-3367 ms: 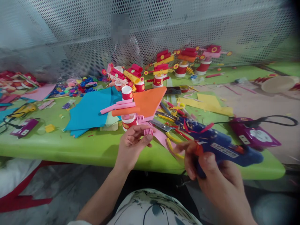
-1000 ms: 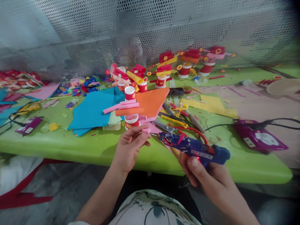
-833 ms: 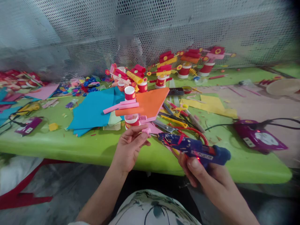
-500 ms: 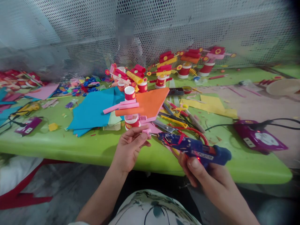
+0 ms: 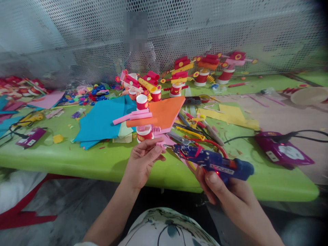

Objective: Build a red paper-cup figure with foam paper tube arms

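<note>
Between the thumb and fingers of my left hand (image 5: 143, 160) is a small pleated pink paper strip (image 5: 161, 145). My right hand (image 5: 225, 191) is wrapped round the grip of a dark blue hot glue gun (image 5: 207, 159), its red light lit. The gun's nozzle points left and is at the pink strip; whether it touches cannot be made out. Just beyond my left hand stands a red and white paper cup (image 5: 144, 134) with a pink paper spring (image 5: 155, 129) at its side. Pink and orange paper rolls (image 5: 139, 121) lie across above it, with another small cup (image 5: 141, 102) behind.
Blue sheets (image 5: 99, 119) and an orange sheet (image 5: 166, 111) lie behind the cups. Scissors (image 5: 179, 138) and other tools are heaped right of centre. A purple power strip (image 5: 282, 150) trails black cables at right. Several finished paper-cup figures (image 5: 176, 87) line the back, before a perforated metal panel (image 5: 164, 37).
The glue gun has shifted very slightly to the right, its nozzle still by the pink strip. My left hand stays almost where it was.
</note>
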The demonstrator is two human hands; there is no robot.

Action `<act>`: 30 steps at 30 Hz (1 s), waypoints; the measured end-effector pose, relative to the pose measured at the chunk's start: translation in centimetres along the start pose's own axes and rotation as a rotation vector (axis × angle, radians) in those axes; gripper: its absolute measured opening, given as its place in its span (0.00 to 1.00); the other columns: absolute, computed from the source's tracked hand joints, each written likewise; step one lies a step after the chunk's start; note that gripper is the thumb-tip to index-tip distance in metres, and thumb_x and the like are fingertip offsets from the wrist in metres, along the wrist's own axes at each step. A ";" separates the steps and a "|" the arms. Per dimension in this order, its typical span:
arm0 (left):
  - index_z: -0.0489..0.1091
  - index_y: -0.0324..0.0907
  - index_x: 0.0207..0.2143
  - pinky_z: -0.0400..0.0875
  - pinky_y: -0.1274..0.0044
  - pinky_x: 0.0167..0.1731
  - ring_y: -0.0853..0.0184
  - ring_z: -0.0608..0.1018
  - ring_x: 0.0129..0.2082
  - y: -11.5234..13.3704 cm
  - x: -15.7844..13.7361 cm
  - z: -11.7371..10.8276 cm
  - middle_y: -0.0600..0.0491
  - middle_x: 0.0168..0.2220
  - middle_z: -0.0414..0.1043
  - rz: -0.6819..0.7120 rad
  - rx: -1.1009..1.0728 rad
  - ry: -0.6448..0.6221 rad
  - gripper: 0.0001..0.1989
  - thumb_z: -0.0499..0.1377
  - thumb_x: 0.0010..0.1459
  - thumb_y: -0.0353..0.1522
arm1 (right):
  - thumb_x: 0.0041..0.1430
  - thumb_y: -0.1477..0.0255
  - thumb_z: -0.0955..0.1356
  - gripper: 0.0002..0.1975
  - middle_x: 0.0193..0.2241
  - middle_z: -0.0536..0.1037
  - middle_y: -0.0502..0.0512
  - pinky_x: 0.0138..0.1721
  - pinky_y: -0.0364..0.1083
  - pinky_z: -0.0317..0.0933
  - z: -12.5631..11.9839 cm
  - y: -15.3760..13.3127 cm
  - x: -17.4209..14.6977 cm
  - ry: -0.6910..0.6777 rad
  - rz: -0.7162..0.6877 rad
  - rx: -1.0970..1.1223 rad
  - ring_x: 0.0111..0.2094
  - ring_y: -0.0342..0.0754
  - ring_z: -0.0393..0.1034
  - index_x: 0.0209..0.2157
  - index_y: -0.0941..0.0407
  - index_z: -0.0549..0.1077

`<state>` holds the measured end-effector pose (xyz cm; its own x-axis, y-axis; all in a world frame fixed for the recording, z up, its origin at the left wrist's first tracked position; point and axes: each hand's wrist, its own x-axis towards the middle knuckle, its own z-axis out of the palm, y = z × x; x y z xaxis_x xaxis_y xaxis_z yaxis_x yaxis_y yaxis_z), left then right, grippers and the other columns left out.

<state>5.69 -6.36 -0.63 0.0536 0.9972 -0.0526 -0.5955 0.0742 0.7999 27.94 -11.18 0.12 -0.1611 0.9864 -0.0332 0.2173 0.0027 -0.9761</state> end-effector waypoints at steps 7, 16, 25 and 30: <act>0.86 0.47 0.38 0.80 0.86 0.31 0.73 0.82 0.31 0.3 0.2 0.3 0.54 0.30 0.82 0.020 -0.003 0.033 0.12 0.77 0.49 0.34 | 0.68 0.47 0.65 0.28 0.17 0.67 0.49 0.21 0.41 0.57 -0.2 0.5 -0.2 -0.018 0.003 -0.010 0.19 0.41 0.62 0.23 0.55 0.68; 0.86 0.47 0.38 0.80 0.86 0.31 0.73 0.82 0.32 0.3 0.2 0.0 0.54 0.31 0.82 0.030 0.014 0.032 0.12 0.77 0.49 0.34 | 0.68 0.47 0.64 0.29 0.17 0.67 0.49 0.20 0.41 0.56 -0.4 0.7 0.1 -0.035 0.011 -0.049 0.20 0.41 0.62 0.23 0.55 0.67; 0.86 0.45 0.40 0.79 0.81 0.30 0.69 0.82 0.31 0.3 0.1 -0.2 0.52 0.30 0.82 0.000 0.048 0.057 0.13 0.76 0.50 0.35 | 0.67 0.46 0.65 0.28 0.17 0.67 0.50 0.21 0.42 0.58 0.0 0.2 0.1 -0.014 0.027 -0.025 0.20 0.42 0.63 0.24 0.55 0.69; 0.86 0.47 0.41 0.79 0.82 0.30 0.70 0.82 0.32 0.3 0.0 -0.3 0.52 0.32 0.82 0.006 0.054 0.036 0.13 0.76 0.51 0.36 | 0.66 0.46 0.66 0.28 0.17 0.68 0.50 0.20 0.42 0.55 0.0 0.1 0.2 -0.009 0.030 -0.030 0.20 0.43 0.62 0.23 0.54 0.69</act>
<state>5.26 -6.31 -0.63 0.0206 0.9975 -0.0681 -0.5516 0.0682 0.8313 27.89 -11.00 0.04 -0.1631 0.9845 -0.0641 0.2509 -0.0215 -0.9678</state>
